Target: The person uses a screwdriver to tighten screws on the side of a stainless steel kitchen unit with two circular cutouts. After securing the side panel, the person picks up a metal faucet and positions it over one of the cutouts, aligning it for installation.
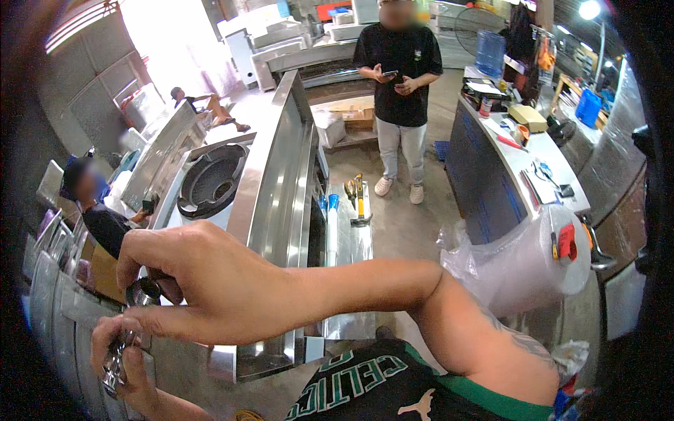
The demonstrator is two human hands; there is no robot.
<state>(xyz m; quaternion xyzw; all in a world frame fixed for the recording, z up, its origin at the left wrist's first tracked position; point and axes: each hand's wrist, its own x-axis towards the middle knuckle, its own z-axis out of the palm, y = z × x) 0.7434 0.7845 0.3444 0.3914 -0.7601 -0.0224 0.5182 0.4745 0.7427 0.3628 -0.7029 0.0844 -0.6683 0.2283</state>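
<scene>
At the lower left, both hands meet on a shiny chrome metal fitting (145, 292), which looks like a tap or pipe part. My right hand (203, 281) reaches across from the right, its fingers curled round the fitting's upper end. Below it, my left hand (132, 361) is closed on the lower part, where a chrome end sticks out beneath the fingers. My fingers cover much of the middle. Just beyond the hands stands a stainless steel stove (270, 203) with a round black burner ring (213, 181).
A hammer (361, 203) lies on a wrapped sheet beside the stove. To the right are a bubble wrap roll (512, 263) and a desk (562, 158) with tools. One person (399, 77) stands ahead holding a phone; another person (105, 223) is at the left, and a third sits farther back.
</scene>
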